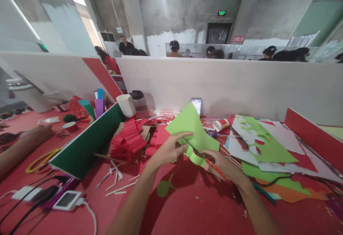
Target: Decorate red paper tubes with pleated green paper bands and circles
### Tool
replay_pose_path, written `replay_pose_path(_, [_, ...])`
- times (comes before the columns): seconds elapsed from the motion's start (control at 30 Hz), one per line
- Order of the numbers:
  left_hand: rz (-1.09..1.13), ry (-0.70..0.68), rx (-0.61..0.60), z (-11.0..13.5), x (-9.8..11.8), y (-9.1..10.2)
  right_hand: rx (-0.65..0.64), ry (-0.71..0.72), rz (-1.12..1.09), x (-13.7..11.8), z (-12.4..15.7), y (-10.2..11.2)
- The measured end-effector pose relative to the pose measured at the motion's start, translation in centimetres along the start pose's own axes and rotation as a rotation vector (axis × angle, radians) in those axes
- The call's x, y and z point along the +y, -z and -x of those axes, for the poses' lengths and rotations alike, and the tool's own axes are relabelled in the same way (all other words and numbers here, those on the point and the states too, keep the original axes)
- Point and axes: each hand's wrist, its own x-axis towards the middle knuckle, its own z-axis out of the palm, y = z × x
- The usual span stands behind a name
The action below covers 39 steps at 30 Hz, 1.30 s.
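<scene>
My left hand (pixel 171 148) is closed on the left lower edge of a folded lime-green sheet of paper (pixel 193 123), thumb and fingers around it. My right hand (pixel 218 163) grips red-handled scissors (pixel 215 169). Their dark blades point up and left, lying against the paper's lower part between my two hands. A curved flap of the paper hangs below the blades. On the red tabletop beneath lies a small green paper cutout (pixel 163 188) with a round end.
Red crepe paper (pixel 128 142) is piled left of my hands, beside a green divider board (pixel 88 142). Cut sheets (pixel 273 142) and a dark-handled tool (pixel 238 138) lie right. A phone (pixel 197 104) stands behind. Another person's hand (pixel 37 135) rests far left.
</scene>
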Motion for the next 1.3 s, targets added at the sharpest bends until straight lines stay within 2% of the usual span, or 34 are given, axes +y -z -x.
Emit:
replay_pose_path(0.27, [0.115, 0.061, -0.058, 0.08, -0.04, -0.15, 0.025, 0.050, -0.053, 0.73, -0.39, -0.25])
replay_pose_path(0.47, [0.133, 0.049, -0.037, 0.08, -0.02, -0.25, 0.048, 0.030, -0.054, 1.00, -0.51, -0.43])
replay_pose_path(0.6, [0.103, 0.025, 0.009, 0.04, -0.16, -0.28, 0.044, -0.002, -0.083, 0.92, -0.64, -0.44])
replay_pose_path(0.77, [0.112, 0.015, -0.021, 0.04, -0.44, 0.00, 0.072, -0.032, -0.098, 0.43, -0.46, -0.37])
replay_pose_path(0.87, [0.057, -0.038, 0.002, 0.08, -0.59, 0.28, 0.059, -0.039, -0.105, 0.27, -0.36, -0.34])
replay_pose_path(0.97, [0.012, -0.030, 0.013, 0.07, -0.67, 0.44, 0.045, -0.044, -0.099, 0.32, -0.34, -0.27])
replay_pose_path(1.03, [-0.005, -0.026, 0.031, 0.02, -0.63, 0.50, 0.045, -0.032, -0.065, 0.35, -0.31, -0.23])
replay_pose_path(1.17, [-0.025, -0.113, 0.094, -0.08, -0.39, 0.62, 0.041, 0.007, 0.028, 0.26, -0.15, -0.18])
replay_pose_path(1.3, [-0.035, -0.084, 0.078, -0.10, -0.21, 0.61, 0.022, 0.072, 0.034, 0.38, -0.12, -0.12])
